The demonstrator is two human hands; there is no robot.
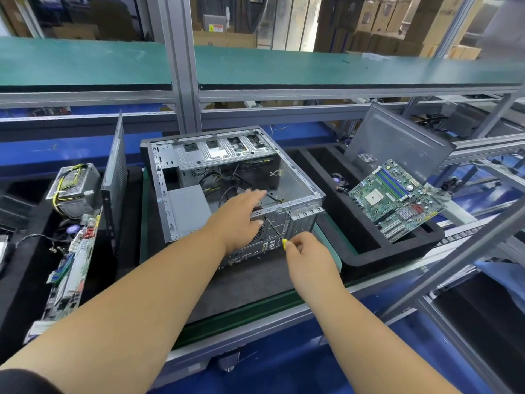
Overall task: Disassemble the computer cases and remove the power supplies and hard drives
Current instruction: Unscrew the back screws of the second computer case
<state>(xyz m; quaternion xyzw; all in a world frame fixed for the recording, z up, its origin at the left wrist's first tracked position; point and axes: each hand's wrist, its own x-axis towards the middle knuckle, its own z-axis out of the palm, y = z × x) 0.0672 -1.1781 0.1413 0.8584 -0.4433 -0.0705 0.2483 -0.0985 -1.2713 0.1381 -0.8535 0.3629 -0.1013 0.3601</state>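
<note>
Right hand (305, 251) pinches a screwdriver (275, 231) at the case (227, 177) rear; left hand (244, 214), fingers straight, steadies it. Next, probably back out the power-supply screw.

At twelve o'clock we see a green-topped shelf (284, 68) on grey aluminium framing (181, 64); stacked cardboard boxes (397, 21) fill two o'clock, behind the workbench's blue panels (298, 132).

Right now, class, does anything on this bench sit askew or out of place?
Yes. The green motherboard on the right lies tilted, propped on the black tray's rim instead of flat. The grey side panel behind it leans upright against the frame.
</note>
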